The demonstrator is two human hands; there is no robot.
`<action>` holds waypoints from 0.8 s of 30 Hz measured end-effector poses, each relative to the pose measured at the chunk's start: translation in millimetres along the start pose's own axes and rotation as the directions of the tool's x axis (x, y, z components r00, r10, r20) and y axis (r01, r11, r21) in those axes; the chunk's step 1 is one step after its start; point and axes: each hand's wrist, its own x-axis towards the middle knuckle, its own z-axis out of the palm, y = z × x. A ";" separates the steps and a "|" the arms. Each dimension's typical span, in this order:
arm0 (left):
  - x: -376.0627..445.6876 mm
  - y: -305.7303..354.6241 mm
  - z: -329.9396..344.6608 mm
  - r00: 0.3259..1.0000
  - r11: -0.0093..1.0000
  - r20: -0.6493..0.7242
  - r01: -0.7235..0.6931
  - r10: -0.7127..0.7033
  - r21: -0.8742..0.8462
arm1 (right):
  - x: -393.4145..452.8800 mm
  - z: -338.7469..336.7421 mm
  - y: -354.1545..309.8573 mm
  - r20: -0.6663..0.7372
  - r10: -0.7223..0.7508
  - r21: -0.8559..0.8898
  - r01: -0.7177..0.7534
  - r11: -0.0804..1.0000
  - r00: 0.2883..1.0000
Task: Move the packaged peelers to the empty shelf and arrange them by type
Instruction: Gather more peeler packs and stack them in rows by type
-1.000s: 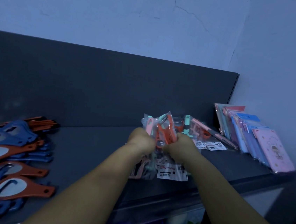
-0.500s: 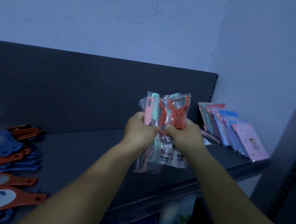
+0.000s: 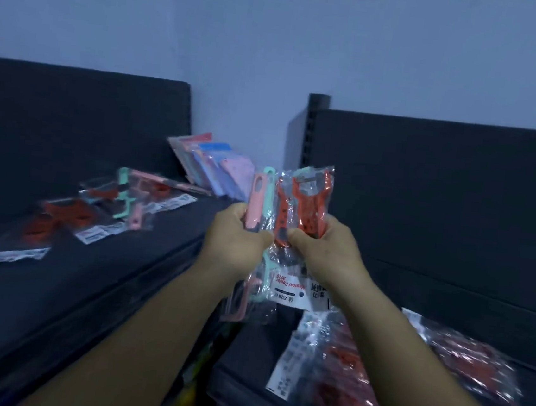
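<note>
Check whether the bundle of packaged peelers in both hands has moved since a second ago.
Yes. The bundle of packaged peelers, earlier low over the left shelf, is now lifted off it and carried right, toward the right shelf.

Two hands grip one bundle: the left hand holds two slim packaged peelers, pink and mint, while the right hand holds two red packaged peelers. Left of the grip lie roughly six loose packets; below it, two blurred red piles.

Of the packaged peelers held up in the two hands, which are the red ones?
The red peelers in clear plastic are in the right hand; the left hand holds a pink and a mint-green peeler instead.
</note>
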 end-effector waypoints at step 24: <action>-138.0 -57.4 309.7 0.891 0.947 0.353 0.206 -0.286 0.247 | -125.3 -274.9 180.1 -0.133 0.457 -0.023 -0.464 0.886 0.879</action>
